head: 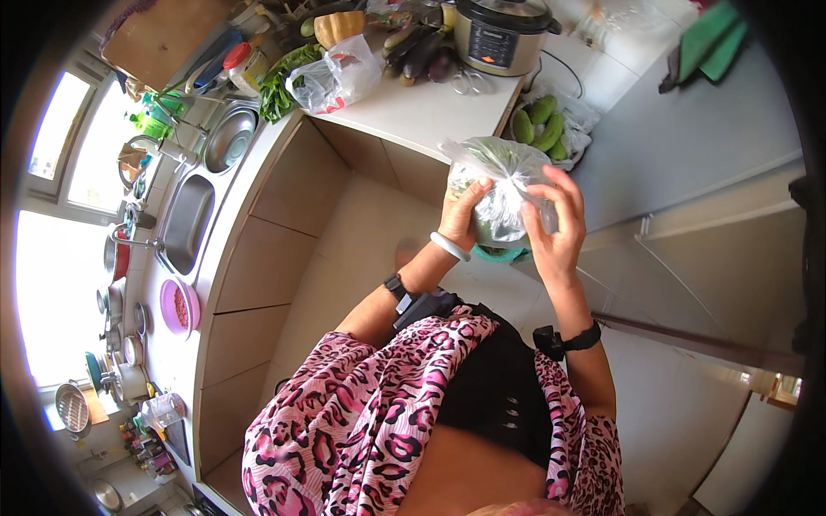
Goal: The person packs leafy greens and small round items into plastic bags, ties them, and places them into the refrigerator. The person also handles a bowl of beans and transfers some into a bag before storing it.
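Observation:
A clear plastic bag (481, 162) with leafy greens showing through it is held up in front of me, above the floor near the counter's end. Its film is gathered into a bunched, twisted neck that faces me. My left hand (461, 209) grips the bag from the left side, thumb pressed on the film beside the neck. On the right side, my right hand (560, 222) has its thumb and bent fingers against the bag by the neck, with the forefinger raised. Partly hidden below the bag is a green basket (497, 253).
Green gourds (547, 122) fill a bag-lined container beside the counter (413, 113). Eggplants (423, 57), scissors (471, 82), an electric pressure cooker (498, 39) and another plastic bag (339, 74) stand on it. The sink (188, 222) is left; a grey refrigerator (684, 142) is right.

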`<state>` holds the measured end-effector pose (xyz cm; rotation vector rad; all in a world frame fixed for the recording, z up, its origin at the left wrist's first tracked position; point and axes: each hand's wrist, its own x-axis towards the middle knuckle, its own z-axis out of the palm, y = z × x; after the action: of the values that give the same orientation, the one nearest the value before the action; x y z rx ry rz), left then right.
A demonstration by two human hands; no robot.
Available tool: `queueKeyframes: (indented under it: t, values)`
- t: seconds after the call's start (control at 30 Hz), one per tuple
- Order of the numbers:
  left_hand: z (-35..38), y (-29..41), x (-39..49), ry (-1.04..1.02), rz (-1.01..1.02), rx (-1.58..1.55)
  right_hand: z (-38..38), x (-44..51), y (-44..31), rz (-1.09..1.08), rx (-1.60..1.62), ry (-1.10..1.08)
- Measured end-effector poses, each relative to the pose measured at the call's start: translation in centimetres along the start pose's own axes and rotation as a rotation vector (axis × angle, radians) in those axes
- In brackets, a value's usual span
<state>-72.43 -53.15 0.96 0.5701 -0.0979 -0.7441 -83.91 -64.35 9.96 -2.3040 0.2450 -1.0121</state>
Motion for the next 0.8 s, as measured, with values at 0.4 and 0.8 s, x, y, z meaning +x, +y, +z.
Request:
queueKeyframes:
  t: [0.4, 0.8]
  values:
    - [-15.9, 10.4, 16.1, 0.119, 0.010, 0.110, 22.4, 15.1, 5.5, -0.036, -0.194, -0.113]
    - [-20.4, 17.0, 25.8, -0.161, 0.459, 1.219, 31.3, 16.7, 13.4, 0.279, -0.074, -0.350]
